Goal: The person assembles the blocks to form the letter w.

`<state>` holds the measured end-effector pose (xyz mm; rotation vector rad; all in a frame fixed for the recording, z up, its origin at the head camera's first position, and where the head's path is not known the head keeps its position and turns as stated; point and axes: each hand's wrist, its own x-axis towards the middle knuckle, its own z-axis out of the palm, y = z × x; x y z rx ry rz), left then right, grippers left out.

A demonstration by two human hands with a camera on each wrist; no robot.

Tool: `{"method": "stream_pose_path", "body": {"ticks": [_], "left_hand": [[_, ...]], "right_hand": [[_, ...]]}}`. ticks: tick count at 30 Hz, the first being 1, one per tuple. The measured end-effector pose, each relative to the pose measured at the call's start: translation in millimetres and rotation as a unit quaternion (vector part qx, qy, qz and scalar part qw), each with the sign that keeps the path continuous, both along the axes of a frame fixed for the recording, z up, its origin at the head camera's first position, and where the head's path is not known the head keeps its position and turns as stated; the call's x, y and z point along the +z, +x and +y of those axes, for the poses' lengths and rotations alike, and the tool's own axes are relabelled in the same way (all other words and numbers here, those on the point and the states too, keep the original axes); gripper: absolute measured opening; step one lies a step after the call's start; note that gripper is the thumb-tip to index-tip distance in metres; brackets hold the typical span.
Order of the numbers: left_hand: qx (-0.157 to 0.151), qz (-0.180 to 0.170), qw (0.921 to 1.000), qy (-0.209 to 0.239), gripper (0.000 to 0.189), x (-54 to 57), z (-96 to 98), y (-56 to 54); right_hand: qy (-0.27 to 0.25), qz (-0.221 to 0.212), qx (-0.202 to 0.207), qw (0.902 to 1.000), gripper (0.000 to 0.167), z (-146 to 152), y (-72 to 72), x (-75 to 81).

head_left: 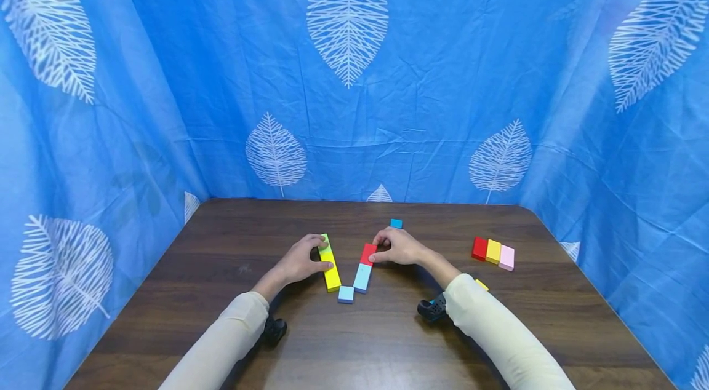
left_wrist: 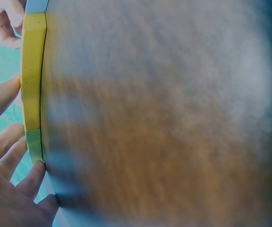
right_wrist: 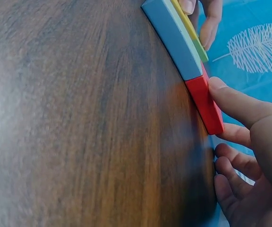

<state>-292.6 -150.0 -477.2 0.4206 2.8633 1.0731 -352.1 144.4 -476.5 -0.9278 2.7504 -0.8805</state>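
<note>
My left hand [head_left: 299,259] holds a slanted row of wooden blocks, its thumb against the yellow part [head_left: 332,280] and its fingers by the green block [head_left: 324,243] at the far end. Between the thumb and index finger of my right hand [head_left: 404,248] is a red block [right_wrist: 206,101], which lies end to end with a light blue block [right_wrist: 178,42]. These two rows lean towards each other at their near ends. Close to those ends lies a small pale blue block [head_left: 346,294]. All these blocks rest on the table.
A blue block [head_left: 396,224] lies beyond my right hand. On the right, a red block [head_left: 479,248], a yellow block [head_left: 493,251] and a pink block [head_left: 506,258] sit side by side. Some yellow [head_left: 482,285] peeks out past my right sleeve. A blue leaf-patterned curtain [head_left: 410,101] surrounds the table.
</note>
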Motion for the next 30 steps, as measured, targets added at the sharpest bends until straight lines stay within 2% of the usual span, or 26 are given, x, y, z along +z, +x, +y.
{"method": "stream_pose_path", "body": {"ticks": [11, 20, 30], "left_hand": [[0.006, -0.002, 1.0000, -0.002, 0.057, 0.4, 1.5, -0.2], [0.004, 0.001, 0.9998, -0.018, 0.056, -0.1, 2.3, -0.5], [-0.008, 0.015, 0.9978, -0.064, 0.051, 10.2, 5.8, -0.8]], "right_hand": [[0.001, -0.003, -0.004, 1.0000, 0.034, 1, 1.6, 1.7], [-0.003, 0.006, 0.014, 0.9999, 0.038, 7, 0.4, 4.8], [-0.016, 0.004, -0.005, 0.9999, 0.036, 21, -1.1, 14.6]]}}
